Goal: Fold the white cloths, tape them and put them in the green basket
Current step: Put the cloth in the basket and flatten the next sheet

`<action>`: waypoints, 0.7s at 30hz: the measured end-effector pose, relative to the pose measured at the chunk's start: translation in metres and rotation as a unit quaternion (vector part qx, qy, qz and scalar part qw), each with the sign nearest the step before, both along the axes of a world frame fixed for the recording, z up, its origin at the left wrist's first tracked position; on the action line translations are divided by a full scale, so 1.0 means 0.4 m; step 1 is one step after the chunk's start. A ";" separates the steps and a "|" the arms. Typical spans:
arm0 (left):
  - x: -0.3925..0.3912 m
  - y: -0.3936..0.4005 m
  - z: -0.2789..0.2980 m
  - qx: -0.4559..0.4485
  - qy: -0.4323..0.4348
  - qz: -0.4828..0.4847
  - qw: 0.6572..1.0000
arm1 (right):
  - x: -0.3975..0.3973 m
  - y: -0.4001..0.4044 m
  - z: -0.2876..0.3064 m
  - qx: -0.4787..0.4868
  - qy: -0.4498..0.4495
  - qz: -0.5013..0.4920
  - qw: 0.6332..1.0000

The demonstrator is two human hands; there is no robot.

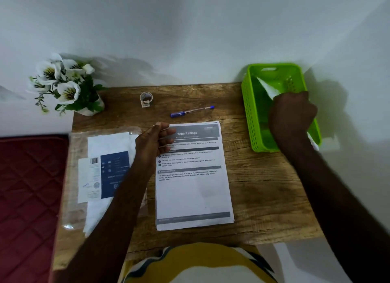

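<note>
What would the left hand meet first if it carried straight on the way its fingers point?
The left hand points right, over the top of the printed sheet. Beyond that lies bare table, then the green basket; its height is unclear.

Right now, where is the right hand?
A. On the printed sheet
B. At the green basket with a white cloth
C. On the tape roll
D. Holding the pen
B: the right hand is over the green basket, holding the white cloth inside it.

white cloth — mostly hidden behind right hand | printed sheet — top-left corner covered by left hand
</note>
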State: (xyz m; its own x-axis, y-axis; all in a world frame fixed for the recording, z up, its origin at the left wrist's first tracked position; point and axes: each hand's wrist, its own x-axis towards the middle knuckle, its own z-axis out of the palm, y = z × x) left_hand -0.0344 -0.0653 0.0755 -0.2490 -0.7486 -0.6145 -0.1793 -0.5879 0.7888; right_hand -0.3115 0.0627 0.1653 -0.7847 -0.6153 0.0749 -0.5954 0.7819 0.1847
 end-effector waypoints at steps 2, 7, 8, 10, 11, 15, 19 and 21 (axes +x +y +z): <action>-0.003 -0.001 0.000 0.001 -0.004 0.001 1.000 | 0.006 -0.006 -0.017 0.013 -0.014 0.009 1.000; -0.006 0.002 0.000 -0.005 -0.010 0.003 1.000 | -0.014 -0.009 -0.083 -0.024 -0.029 0.026 0.999; -0.006 0.002 0.000 -0.005 -0.012 0.001 1.000 | -0.013 -0.009 -0.090 -0.054 -0.033 0.026 0.998; -0.004 0.002 -0.001 -0.011 -0.014 -0.003 1.000 | -0.002 -0.001 -0.093 -0.136 -0.029 0.033 0.990; -0.002 0.002 -0.001 -0.016 -0.016 -0.005 1.000 | 0.008 0.004 -0.088 -0.183 -0.011 0.043 0.982; 0.002 0.005 -0.005 -0.067 -0.036 -0.011 0.997 | 0.076 0.013 -0.068 -0.320 0.088 0.103 0.938; 0.008 -0.003 -0.027 -0.278 -0.179 -0.085 0.940 | 0.173 0.004 -0.090 -0.342 0.019 0.221 0.913; 0.012 -0.008 -0.034 -0.401 -0.267 -0.141 0.865 | 0.206 -0.005 -0.125 -0.321 -0.056 0.253 0.911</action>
